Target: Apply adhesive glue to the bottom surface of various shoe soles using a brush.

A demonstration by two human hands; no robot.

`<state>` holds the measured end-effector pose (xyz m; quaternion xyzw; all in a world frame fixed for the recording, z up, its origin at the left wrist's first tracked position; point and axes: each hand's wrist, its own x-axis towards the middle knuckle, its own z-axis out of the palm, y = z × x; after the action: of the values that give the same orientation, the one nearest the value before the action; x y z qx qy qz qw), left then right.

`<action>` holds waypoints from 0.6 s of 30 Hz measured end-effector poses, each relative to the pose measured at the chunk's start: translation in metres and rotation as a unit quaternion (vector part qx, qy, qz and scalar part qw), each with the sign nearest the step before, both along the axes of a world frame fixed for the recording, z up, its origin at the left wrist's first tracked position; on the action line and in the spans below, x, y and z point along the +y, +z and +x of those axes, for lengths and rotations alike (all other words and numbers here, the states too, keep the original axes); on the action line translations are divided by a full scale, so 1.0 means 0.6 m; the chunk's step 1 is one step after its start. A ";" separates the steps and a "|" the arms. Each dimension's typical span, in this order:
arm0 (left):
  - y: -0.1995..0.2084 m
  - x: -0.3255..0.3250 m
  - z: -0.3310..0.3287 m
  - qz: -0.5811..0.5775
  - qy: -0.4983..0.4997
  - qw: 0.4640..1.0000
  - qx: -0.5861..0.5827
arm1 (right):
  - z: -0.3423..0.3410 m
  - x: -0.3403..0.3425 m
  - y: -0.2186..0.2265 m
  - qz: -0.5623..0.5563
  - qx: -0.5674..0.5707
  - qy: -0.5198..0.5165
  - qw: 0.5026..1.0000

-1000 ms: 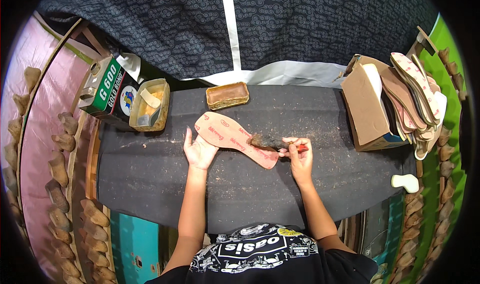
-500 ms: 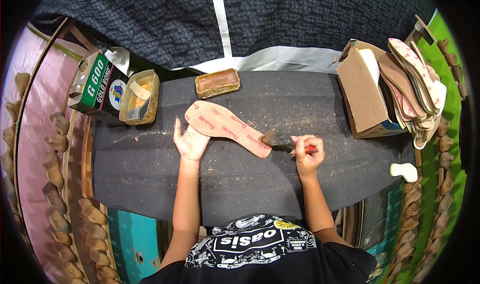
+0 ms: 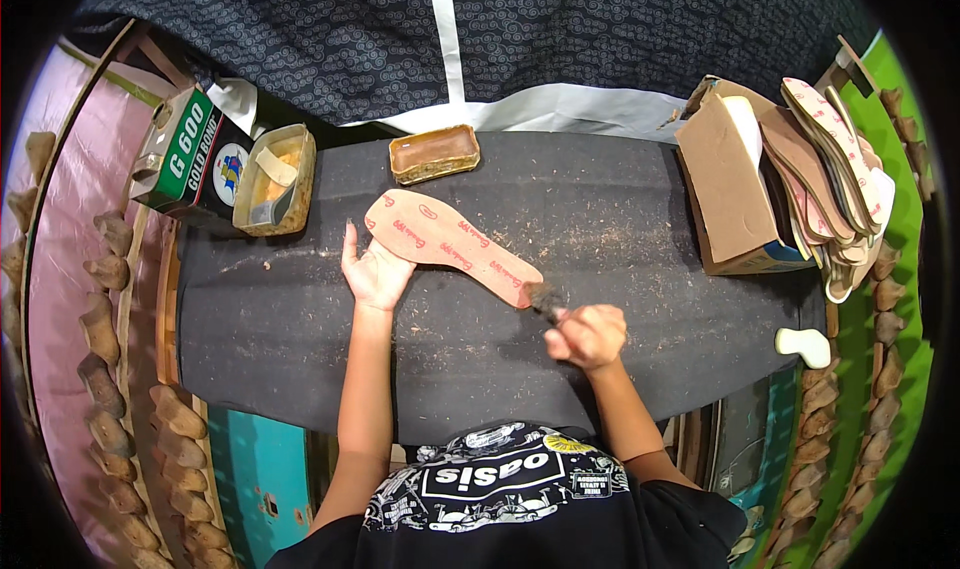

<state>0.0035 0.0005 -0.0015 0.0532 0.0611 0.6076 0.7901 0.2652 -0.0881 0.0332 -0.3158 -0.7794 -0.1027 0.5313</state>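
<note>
A tan shoe insole (image 3: 450, 242) with red print lies at a slant above the dark table. My left hand (image 3: 377, 274) supports it from below near its wide end; the fingers are hidden under it and the thumb points outward. My right hand (image 3: 592, 336) is wrapped round the handle of a brush (image 3: 543, 297). The dark bristles touch the insole's narrow end, at its right edge, and look slightly blurred.
Beyond the insole stands a shallow brown-filled tray (image 3: 434, 155). At left are a tub with scrapers (image 3: 276, 181) and a large can (image 3: 188, 154). A cardboard box (image 3: 728, 199) of insoles and a white foam piece (image 3: 803, 348) sit at right. Wooden shoe lasts (image 3: 98, 326) line both sides.
My right hand has moved left and slightly nearer to me, turning the brush more upright. The bristles have shifted down to the insole's narrow edge. My left hand still supports the insole.
</note>
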 end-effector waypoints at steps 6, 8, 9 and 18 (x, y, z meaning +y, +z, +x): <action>0.000 0.000 0.001 -0.008 0.002 1.000 0.005 | -0.003 -0.010 0.000 -0.015 0.028 0.020 0.999; 0.000 0.000 -0.001 -0.009 0.004 1.000 0.006 | -0.005 -0.007 0.000 -0.011 0.017 0.016 1.000; -0.001 0.000 -0.001 -0.007 0.002 1.000 0.005 | -0.004 -0.006 -0.001 -0.007 0.006 0.013 1.000; 0.000 -0.001 0.002 0.001 0.005 1.000 0.006 | -0.008 -0.003 -0.009 -0.056 0.173 0.018 0.983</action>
<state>0.0047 -0.0002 -0.0017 0.0576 0.0650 0.6113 0.7866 0.2606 -0.0902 0.0279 -0.3442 -0.6856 0.0071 0.6415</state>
